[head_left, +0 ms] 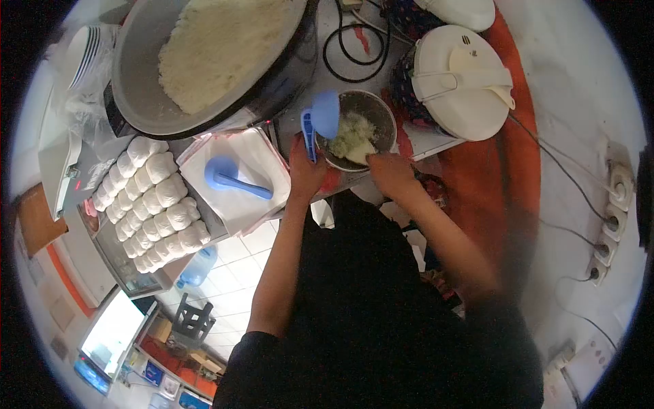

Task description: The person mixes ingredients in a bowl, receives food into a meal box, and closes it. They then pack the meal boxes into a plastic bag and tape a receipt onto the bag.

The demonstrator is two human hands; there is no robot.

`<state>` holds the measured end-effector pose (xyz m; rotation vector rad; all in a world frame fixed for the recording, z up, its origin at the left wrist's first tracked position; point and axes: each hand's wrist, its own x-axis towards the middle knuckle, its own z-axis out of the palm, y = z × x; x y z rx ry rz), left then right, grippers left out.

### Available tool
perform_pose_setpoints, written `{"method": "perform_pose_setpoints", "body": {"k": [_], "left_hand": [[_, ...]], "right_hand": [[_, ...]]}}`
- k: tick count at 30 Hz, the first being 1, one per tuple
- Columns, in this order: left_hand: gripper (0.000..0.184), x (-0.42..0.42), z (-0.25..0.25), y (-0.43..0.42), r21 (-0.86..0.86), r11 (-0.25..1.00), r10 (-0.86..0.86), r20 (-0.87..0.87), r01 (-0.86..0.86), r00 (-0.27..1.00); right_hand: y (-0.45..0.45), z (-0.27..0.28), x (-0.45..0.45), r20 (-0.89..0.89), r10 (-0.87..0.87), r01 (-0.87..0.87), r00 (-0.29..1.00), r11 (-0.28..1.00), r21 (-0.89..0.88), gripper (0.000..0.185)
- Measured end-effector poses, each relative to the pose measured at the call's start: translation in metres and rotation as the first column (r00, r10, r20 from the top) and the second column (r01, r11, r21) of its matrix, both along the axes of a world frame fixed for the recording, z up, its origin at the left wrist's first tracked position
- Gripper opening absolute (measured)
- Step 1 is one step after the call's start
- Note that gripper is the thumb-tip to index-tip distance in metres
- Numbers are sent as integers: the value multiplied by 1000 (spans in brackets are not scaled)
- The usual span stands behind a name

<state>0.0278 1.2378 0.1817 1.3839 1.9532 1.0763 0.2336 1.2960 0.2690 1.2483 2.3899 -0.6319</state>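
In the head view, the small pot (390,133) sits at the table's edge, holding pale, grainy food (352,129) that looks like rice. The left hand (308,169) is at the pot's 8 o'clock, its fingers closed round the handle of a blue scoop (327,116); the scoop's bowl stands by the rim at 10 o'clock. Whether that hand also steadies the pot, I cannot tell. The right hand (394,176), at 5 o'clock, is curled on what looks like a pale paddle (359,152), whose blade lies in the food; the exact finger placement is hidden.

From the pot, the big rice pan (129,88) stands at 10 o'clock, the white-lidded container (456,85) at 2. Toward 8 lies a paper stack (248,153) with a second blue scoop (221,172) on it, and past that rows of white bundles (153,201).

The step in hand seems to be working the food loose for portioning. The next move calls for gathering a paddleful without spilling over the rim, and keeping the scoop close to receive it.
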Motion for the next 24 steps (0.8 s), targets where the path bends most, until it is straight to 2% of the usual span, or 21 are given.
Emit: {"method": "perform_pose_setpoints", "body": {"k": [1,2,4,5,6,7,8,10,11,12,13,14,16,17,18,19,21,22,24], "left_hand": [[27,-2,-1,4,11,1000,8,-1,-8,1000],[28,-3,-2,5,32,999,-1,-17,2,1000],[29,-4,2,3,45,999,-18,-36,19,999],[28,-1,8,3,22,1000,3,56,-4,998],[28,2,14,-1,-14,1000,27,149,-25,988],[28,1,16,-1,-17,999,30,149,-28,988],[27,0,18,-1,-60,998,27,181,-16,983],[26,0,13,-1,-108,994,18,218,6,976],[25,-1,4,2,-77,997,17,160,-4,987],[24,-4,-1,6,-43,999,18,97,-14,995],[24,-4,1,7,-43,999,18,97,-13,995],[25,-4,5,9,-60,998,36,106,-29,994],[26,-2,11,4,-80,995,62,120,-53,991],[26,0,14,1,-27,998,55,101,-52,993],[26,-3,17,10,48,997,53,77,-57,996],[26,-5,17,11,51,997,58,76,-62,995],[26,-8,17,7,-60,998,-2,160,12,987],[26,-7,14,8,-59,998,-6,161,15,987],[25,-3,6,11,78,997,-20,42,17,999]], "right_hand": [[5,-7,-7,-55,-99,100,994,994,33,22],[10,-10,-4,-56,-86,88,995,995,38,22],[19,-7,10,-69,-229,224,971,972,-73,26],[31,-5,19,-70,-226,221,972,973,-71,26],[43,-4,30,-34,-135,133,990,989,-60,25],[56,-6,33,1,-43,43,999,998,-48,27],[69,-19,26,0,-41,41,999,998,-48,27],[80,-48,8,-297,-47,17,954,995,-102,28],[67,-37,-10,-295,-46,17,954,995,-100,28],[46,-15,-39,-193,-89,75,977,994,-77,27],[29,-1,-52,-87,-138,133,987,990,-51,27],[19,-5,-50,-87,-138,135,987,990,-46,27],[1,-22,-44,-25,-78,75,997,991,-114,30],[11,-21,-31,-23,-75,72,997,991,-109,30],[42,-20,-11,-84,62,-64,995,998,-17,27],[63,-23,4,-131,195,-189,972,980,57,27],[104,22,4,112,-108,124,988,981,-148,27],[115,8,1,112,-111,127,988,981,-146,27],[122,-39,2,-189,-153,79,970,934,-349,27]]}}
